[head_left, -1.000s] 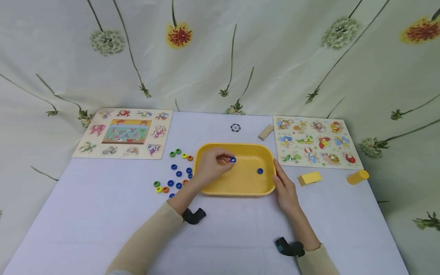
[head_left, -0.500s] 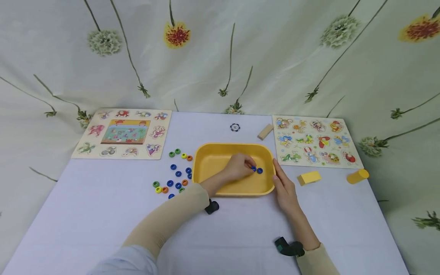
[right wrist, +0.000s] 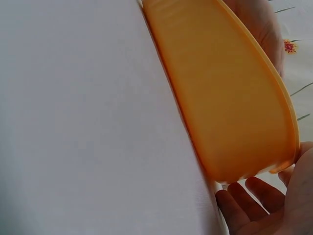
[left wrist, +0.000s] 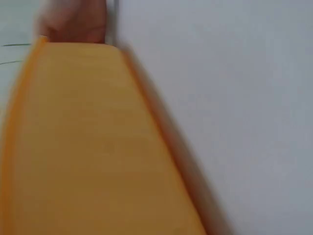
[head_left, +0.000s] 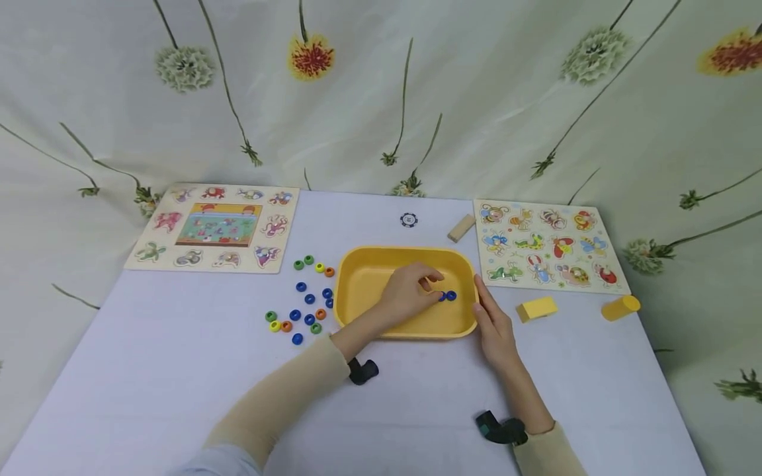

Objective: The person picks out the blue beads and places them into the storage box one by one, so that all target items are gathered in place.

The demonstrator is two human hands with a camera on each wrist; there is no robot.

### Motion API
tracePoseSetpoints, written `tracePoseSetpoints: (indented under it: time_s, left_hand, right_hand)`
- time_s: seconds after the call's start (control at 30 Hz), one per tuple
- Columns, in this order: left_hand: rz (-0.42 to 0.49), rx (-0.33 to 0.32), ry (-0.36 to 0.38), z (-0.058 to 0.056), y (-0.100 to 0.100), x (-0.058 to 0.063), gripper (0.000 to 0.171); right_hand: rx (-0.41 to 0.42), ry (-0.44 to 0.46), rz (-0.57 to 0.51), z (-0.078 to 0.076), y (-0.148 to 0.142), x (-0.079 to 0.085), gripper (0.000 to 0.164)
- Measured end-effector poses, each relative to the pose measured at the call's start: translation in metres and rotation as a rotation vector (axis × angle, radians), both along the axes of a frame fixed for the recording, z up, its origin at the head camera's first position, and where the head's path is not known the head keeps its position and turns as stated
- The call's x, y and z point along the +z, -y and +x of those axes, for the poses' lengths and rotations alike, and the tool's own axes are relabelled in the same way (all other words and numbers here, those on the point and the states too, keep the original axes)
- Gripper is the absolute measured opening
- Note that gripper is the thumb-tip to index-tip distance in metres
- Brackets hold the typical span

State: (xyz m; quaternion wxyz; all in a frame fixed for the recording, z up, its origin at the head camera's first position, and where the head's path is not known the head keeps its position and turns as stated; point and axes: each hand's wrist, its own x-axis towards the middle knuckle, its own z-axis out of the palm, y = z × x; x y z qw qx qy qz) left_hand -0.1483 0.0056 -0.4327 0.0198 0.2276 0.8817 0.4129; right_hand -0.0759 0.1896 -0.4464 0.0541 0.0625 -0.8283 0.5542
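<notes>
In the head view my left hand (head_left: 407, 291) is over the yellow tray (head_left: 369, 261), thumb and forefinger spread apart. Two blue beads (head_left: 452, 295) lie side by side on the tray's floor, right by the thumb tip, which partly covers the nearer one. Against the tray's right end rests my right hand (head_left: 495, 327), its fingers fairly straight along the outer wall. The right wrist view shows the fingertips (right wrist: 234, 198) of that hand touching the tray's end from outside. Only the tray's side wall (left wrist: 98, 137) and part of a hand appear, blurred, in the left wrist view.
Left of the tray lie several loose beads (head_left: 295, 315), blue, green, yellow and orange. Two picture puzzle boards (head_left: 274, 259) (head_left: 550, 248) flank the back. A poker chip (head_left: 409, 220), wooden block (head_left: 461, 228), yellow block (head_left: 537, 309) and yellow cylinder (head_left: 620, 307) also lie around.
My left hand carried a blue bead rightward across the tray and set it beside the other. Its thumb and forefinger have since parted. The right hand stays at the tray's end.
</notes>
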Motion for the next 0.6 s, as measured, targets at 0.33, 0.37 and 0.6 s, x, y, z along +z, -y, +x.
tracePoseSetpoints:
  time_s: [0.33, 0.37, 0.6]
  left_hand:
    - [0.329, 0.326, -0.173, 0.026, 0.114, 0.015, 0.025]
    - [0.332, 0.375, -0.167, 0.026, 0.128, 0.013, 0.026]
    - [0.273, 0.624, -0.109, 0.015, 0.207, -0.042, 0.032]
  right_hand:
    - [-0.016, 0.01, 0.004, 0.001, 0.002, 0.001, 0.045]
    - [-0.021, 0.017, 0.001, 0.001, 0.002, 0.001, 0.045]
    - [-0.005, 0.0, -0.01, 0.002, 0.002, 0.0, 0.045]
